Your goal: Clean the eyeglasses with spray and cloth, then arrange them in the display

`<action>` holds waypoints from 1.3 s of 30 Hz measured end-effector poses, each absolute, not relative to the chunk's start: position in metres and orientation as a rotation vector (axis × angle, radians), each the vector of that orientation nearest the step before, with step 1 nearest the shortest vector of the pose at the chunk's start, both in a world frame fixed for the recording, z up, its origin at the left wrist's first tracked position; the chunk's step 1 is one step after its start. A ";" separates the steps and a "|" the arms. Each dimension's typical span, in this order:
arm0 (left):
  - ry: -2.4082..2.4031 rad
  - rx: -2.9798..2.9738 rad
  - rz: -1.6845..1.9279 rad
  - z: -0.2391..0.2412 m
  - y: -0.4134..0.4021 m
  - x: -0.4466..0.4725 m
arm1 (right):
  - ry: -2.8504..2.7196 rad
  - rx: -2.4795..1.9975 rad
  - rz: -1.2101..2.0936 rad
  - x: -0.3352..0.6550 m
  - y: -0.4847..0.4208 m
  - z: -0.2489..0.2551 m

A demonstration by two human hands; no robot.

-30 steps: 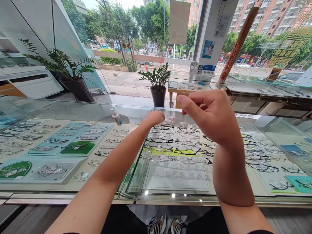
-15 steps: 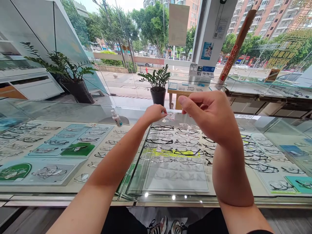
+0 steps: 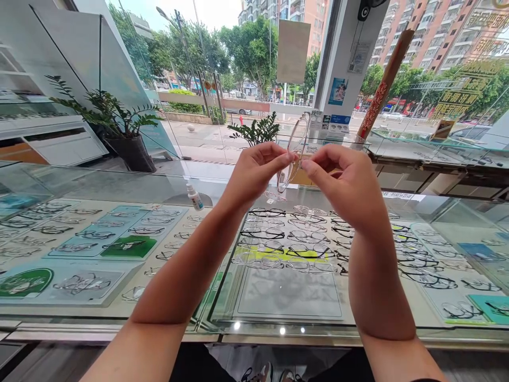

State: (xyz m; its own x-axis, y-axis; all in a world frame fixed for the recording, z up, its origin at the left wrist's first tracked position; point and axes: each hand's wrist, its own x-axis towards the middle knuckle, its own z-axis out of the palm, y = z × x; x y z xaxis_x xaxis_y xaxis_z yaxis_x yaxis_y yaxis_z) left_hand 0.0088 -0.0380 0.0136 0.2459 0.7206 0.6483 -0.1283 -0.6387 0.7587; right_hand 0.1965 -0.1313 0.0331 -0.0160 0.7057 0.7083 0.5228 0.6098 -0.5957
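Note:
A pair of eyeglasses [image 3: 304, 132] with a thin frame is held up on its side above the counter, one lens over the other. My left hand [image 3: 258, 167] is closed, its thumb and fingers pinching the frame near the bridge. Right beside the frame is my right hand [image 3: 344, 178], also closed, with thumb and forefinger together; what they hold is too small to make out. Below the hands, another pair of glasses [image 3: 276, 196] with a small white tag lies on the glass top.
Rows of eyeglasses [image 3: 264, 233] fill the glass display counter [image 3: 278, 330]. A small white spray bottle [image 3: 194, 198] stands on top, left of my forearm. Potted plants [image 3: 125, 151] stand beyond the counter, before the shop window.
My left hand has lifted the eyeglasses off the far part of the counter and brought them up to my right hand. The right hand keeps nearly the same place and pinch.

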 end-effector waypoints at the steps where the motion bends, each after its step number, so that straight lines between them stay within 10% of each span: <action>1: 0.541 1.777 1.492 0.015 -0.041 0.008 | -1.669 -1.030 0.198 0.197 -0.130 0.033; 39: 0.452 1.794 1.489 0.012 -0.043 0.008 | -1.542 -1.094 -0.053 0.199 -0.120 0.024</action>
